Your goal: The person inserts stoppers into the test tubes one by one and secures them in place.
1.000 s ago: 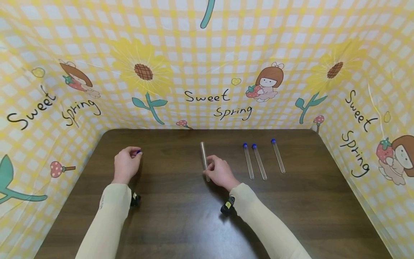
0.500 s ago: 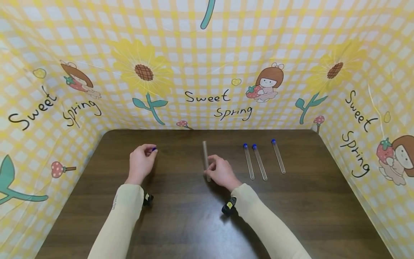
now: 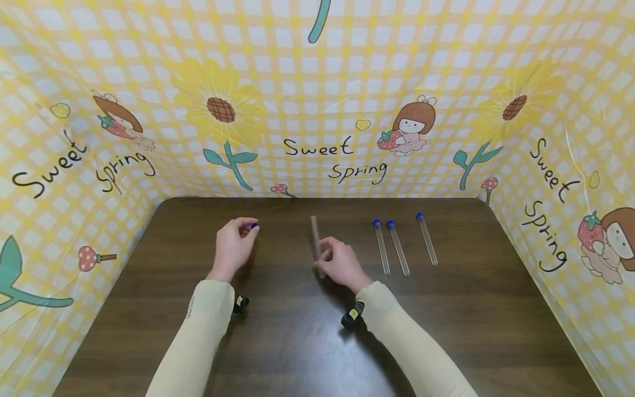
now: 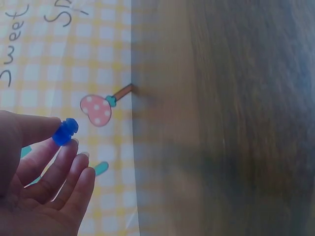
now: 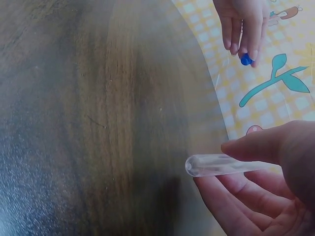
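Note:
Between thumb and fingertips, my left hand (image 3: 233, 245) pinches a small blue stopper (image 4: 65, 132) with a ridged end, seen closely in the left wrist view. My right hand (image 3: 339, 264) grips a clear test tube (image 3: 315, 237) near its rounded bottom (image 5: 197, 165). The tube has no cap on it, and its top end points up and away from me. In the head view the left hand is to the left of the tube, with a gap between stopper and tube.
Several test tubes with blue caps lie to the right of my right hand: a left one (image 3: 381, 248), a middle one (image 3: 398, 248) and a right one (image 3: 427, 240). A checked cloth (image 3: 317, 99) stands round the back and sides of the brown wooden table (image 3: 288, 342).
My left hand has moved right with the blue stopper, closer to the tube. The right hand has stayed nearly in place, holding the test tube.

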Demonstrator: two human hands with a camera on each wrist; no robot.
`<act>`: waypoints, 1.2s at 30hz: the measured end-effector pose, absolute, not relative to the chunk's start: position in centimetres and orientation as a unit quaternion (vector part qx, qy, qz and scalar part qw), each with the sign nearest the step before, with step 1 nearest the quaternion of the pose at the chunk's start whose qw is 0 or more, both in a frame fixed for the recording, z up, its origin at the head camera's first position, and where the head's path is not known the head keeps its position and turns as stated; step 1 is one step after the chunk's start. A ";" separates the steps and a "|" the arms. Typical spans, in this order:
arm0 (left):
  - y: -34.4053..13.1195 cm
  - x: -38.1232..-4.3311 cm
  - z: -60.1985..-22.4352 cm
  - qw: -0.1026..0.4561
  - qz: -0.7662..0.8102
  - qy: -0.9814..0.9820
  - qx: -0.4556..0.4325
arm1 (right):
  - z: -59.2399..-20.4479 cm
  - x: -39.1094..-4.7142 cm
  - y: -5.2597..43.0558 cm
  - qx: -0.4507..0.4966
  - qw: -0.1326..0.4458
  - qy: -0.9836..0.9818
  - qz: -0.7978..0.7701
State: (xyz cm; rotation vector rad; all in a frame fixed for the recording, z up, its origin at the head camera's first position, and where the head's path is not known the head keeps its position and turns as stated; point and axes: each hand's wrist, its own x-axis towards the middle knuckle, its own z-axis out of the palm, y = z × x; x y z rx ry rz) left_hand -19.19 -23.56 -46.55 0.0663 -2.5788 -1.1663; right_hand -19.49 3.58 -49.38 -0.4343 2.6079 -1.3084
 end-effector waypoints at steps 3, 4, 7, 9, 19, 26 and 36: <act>-23.1 -19.3 -46.4 0.150 -0.410 -0.899 0.018 | -49.3 -19.5 3.6 -0.145 0.099 0.879 -0.444; -22.9 -19.3 -46.3 0.148 -0.411 -0.899 0.016 | -49.3 -19.5 3.6 -0.145 0.099 0.878 -0.444; -22.4 -19.5 -46.0 0.144 -0.413 -0.899 0.011 | -49.4 -19.5 3.7 -0.147 0.095 0.880 -0.442; -22.1 -19.5 -45.8 0.142 -0.416 -0.898 0.008 | -49.4 -19.5 3.7 -0.147 0.093 0.881 -0.441; -20.3 -19.9 -45.6 0.135 -0.439 -0.888 -0.004 | -49.3 -19.4 4.0 -0.150 0.106 0.872 -0.454; -19.2 -19.8 -45.4 0.131 -0.445 -0.886 -0.014 | -49.3 -19.3 4.2 -0.161 0.114 0.867 -0.457; -17.7 -19.9 -45.7 0.126 -0.457 -0.880 -0.028 | -49.1 -18.9 4.4 -0.154 0.131 0.856 -0.475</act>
